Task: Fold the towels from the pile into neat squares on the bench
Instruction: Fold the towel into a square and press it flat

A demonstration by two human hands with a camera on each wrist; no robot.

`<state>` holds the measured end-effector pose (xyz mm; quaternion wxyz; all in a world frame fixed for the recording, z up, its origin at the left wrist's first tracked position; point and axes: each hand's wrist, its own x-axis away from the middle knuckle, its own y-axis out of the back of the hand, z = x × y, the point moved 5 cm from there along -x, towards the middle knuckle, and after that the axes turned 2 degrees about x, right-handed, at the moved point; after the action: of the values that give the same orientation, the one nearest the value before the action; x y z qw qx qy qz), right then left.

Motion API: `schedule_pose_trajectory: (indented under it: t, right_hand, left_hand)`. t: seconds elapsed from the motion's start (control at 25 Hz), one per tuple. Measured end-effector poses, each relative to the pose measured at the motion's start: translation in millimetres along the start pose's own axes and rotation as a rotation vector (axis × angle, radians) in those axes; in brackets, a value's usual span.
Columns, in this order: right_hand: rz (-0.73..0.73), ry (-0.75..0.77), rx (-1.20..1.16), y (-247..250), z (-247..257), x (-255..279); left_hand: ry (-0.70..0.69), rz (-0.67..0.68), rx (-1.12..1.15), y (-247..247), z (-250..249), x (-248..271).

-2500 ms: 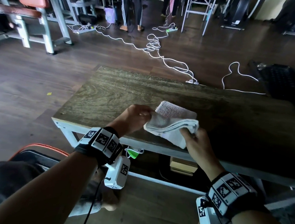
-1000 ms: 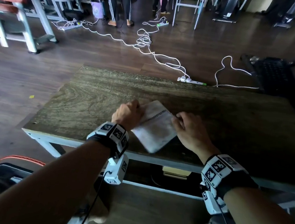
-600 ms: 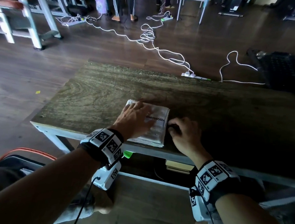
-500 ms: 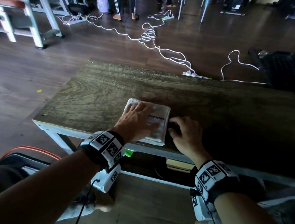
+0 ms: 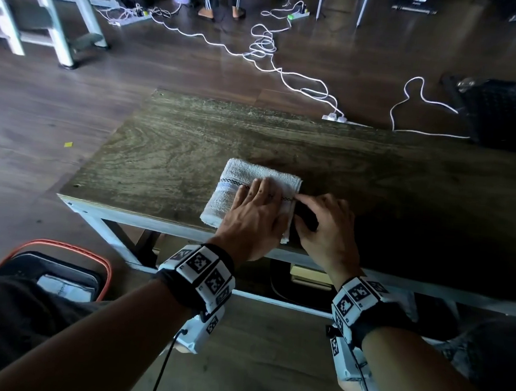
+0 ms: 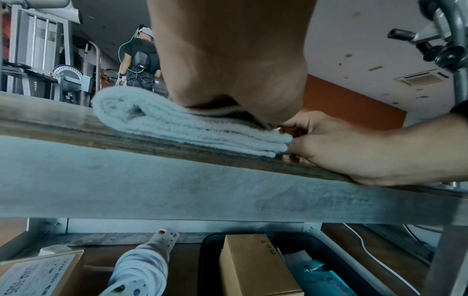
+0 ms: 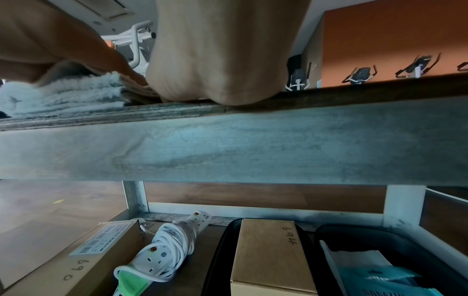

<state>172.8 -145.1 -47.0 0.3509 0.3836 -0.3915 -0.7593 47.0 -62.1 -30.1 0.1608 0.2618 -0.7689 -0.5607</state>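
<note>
The towel (image 5: 252, 188) lies on the tabletop (image 5: 167, 157), close to its near edge, folded into a compact multi-layer block. Seconds ago it was held in the air between both hands as a loose bundle; it has since been laid down, squared up and brought under the left palm. The left-wrist view shows the layers stacked evenly, with a rounded fold at the left end and aligned edges at the right end.

Left hand (image 5: 256, 217): fingers straight and spread, palm flat on top of the towel, pressing it down. The grip closes on nothing.

Right hand (image 5: 325, 228): rests on the tabletop just beside the towel's right edge. Its fingers are curled, and the fingertips (image 6: 291, 143) touch the stacked layer ends. The right-wrist view is blocked by the heel of the hand, so whether the fingers pinch an edge or merely tidy it cannot be determined.

Assessment: the fold on this towel appears complete, and the present step is flattening and edge alignment. A dark container with an orange rim (image 5: 59, 269) stands on the floor at the left with light cloth inside, possibly the pile; this cannot be confirmed.
</note>
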Motion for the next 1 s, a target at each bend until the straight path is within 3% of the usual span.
schedule_pose_trajectory:
  t: [0.2,0.4,0.68,1.0]
  right_hand:
    - [-0.047,0.008,-0.021,0.5,-0.6,-0.1]
    - [-0.032,0.012,0.023,-1.8,-1.8,-1.0]
    - [0.003,-0.015,0.002,-0.8,-2.1,-1.9]
    - [0.061,-0.007,-0.036,-1.6,-0.7,-0.7]
  left_hand:
    - [-0.027,-0.080,0.039,2.4,-4.6,-3.5]
    - [-0.030,-0.048,0.113,0.7,-10.7,2.3]
    - [0.013,0.083,0.050,-14.5,-8.3,-0.9]
    - [-0.002,-0.021,-0.024,-20.7,-6.8,2.6]
